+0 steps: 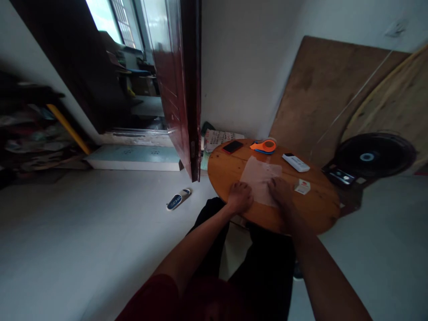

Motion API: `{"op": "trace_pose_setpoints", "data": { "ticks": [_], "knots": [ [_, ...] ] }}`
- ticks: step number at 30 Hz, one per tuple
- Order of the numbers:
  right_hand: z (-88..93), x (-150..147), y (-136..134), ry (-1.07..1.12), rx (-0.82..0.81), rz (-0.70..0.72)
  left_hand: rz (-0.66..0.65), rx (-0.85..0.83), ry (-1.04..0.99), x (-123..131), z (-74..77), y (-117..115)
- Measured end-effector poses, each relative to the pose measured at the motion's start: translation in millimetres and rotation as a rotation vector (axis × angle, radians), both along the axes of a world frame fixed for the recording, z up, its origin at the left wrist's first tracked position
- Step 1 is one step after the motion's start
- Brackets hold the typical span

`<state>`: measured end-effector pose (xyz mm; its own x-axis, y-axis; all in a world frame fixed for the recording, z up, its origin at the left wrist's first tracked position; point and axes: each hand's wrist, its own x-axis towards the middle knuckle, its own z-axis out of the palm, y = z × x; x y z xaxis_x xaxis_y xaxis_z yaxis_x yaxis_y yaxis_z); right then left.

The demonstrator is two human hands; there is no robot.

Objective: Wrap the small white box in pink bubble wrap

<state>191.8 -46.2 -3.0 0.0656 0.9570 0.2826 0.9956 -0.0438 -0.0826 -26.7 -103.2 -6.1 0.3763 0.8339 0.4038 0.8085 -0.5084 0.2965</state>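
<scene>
A thin, whitish-pink sheet [261, 178] lies on the round wooden table [317, 205]; whether it is paper or plastic I cannot tell. My left hand [240, 197] is closed at the sheet's near left edge, with its fingers curled. At the right side of the sheet, my right hand [280, 191] has its fingers bent and pressed together on it. Just right of that hand stands a small white box [302, 187] with a red mark. Beyond the sheet is an orange tape dispenser [267, 146] with a blue part under it.
A dark phone [232, 147] and a white oblong device [296, 162] lie on the table's far side. Right of the table stands a round black fan-like appliance [374, 156]. An open dark-red door [174, 80] reaches close to the table's left. One slipper [179, 199] lies on the floor.
</scene>
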Motion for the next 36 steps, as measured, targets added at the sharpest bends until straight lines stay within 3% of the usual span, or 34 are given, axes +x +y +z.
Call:
{"op": "trace_pose_setpoints", "data": {
  "ticks": [16, 36],
  "knots": [
    [0.7, -2.9, -4.7, 0.021, 0.015, 0.001, 0.011, -0.024, -0.023, 2.3, -7.0, 3.7],
    [-1.0, -0.4, -5.2, 0.074, 0.041, 0.000, -0.017, -0.076, -0.038, 0.8, -1.5, 1.3]
  ]
}}
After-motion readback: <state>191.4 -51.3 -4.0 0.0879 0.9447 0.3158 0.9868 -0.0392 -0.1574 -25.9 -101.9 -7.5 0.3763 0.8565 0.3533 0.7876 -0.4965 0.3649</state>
